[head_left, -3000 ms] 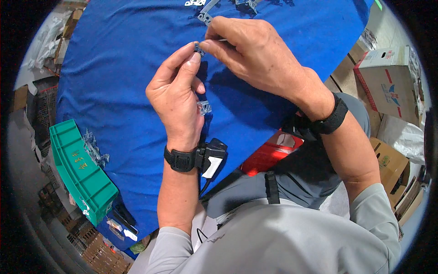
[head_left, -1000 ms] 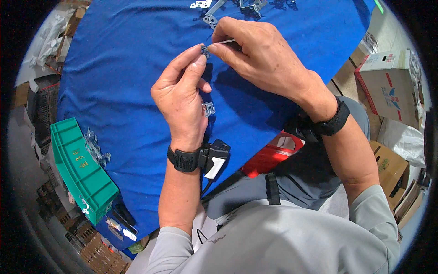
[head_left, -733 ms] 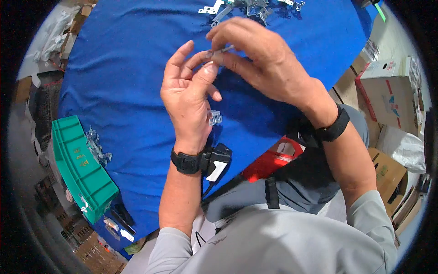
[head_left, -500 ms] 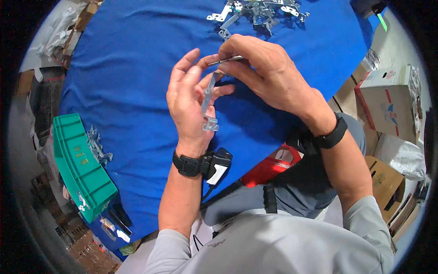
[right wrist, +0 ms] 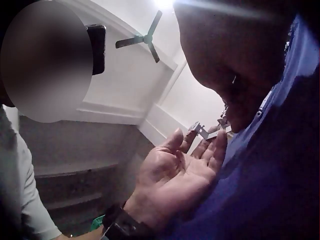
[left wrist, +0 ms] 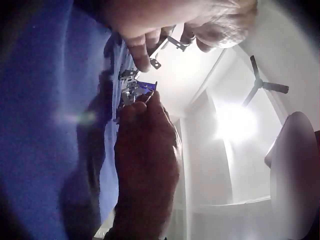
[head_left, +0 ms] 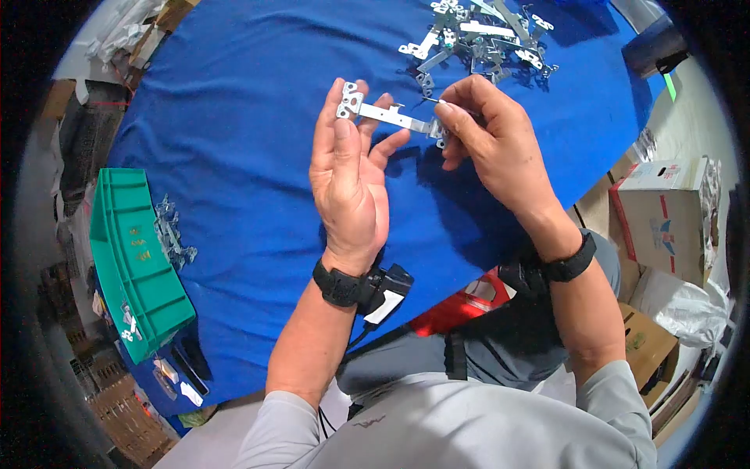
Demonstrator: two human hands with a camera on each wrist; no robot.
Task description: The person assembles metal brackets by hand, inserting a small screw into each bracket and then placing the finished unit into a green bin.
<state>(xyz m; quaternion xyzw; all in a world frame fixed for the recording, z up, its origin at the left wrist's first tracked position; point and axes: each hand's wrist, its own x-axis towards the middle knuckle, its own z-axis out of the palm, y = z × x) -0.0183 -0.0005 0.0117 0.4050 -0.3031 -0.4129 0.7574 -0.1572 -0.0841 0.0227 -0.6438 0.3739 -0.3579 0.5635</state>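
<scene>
A flat silver metal bracket (head_left: pixel 394 116) with holed plates at its ends spans the gap between the hands in the head view. My left hand (head_left: pixel 353 184) is palm up, its fingers nearly straight, and carries the bracket's left end, with the thumb tip right at it. Thumb and forefinger of my right hand (head_left: pixel 496 133) pinch a thin dark rod (head_left: pixel 430 99), whose tip points left over the bracket. The bracket's right end sits at the curled right fingers, partly hidden. In the right wrist view the bracket (right wrist: pixel 215 134) lies across the left fingers.
Many similar metal brackets (head_left: pixel 488 39) lie piled at the far side of the blue cloth (head_left: pixel 258 102). To the left stands a green bin (head_left: pixel 141 250), with more metal parts (head_left: pixel 173 234) beside it. Cardboard boxes (head_left: pixel 664 219) stand on the floor at right.
The bracket has swung from hanging down along the left palm to lying across between the hands. Both hands have moved apart and rightward in view, and the left fingers have straightened.
</scene>
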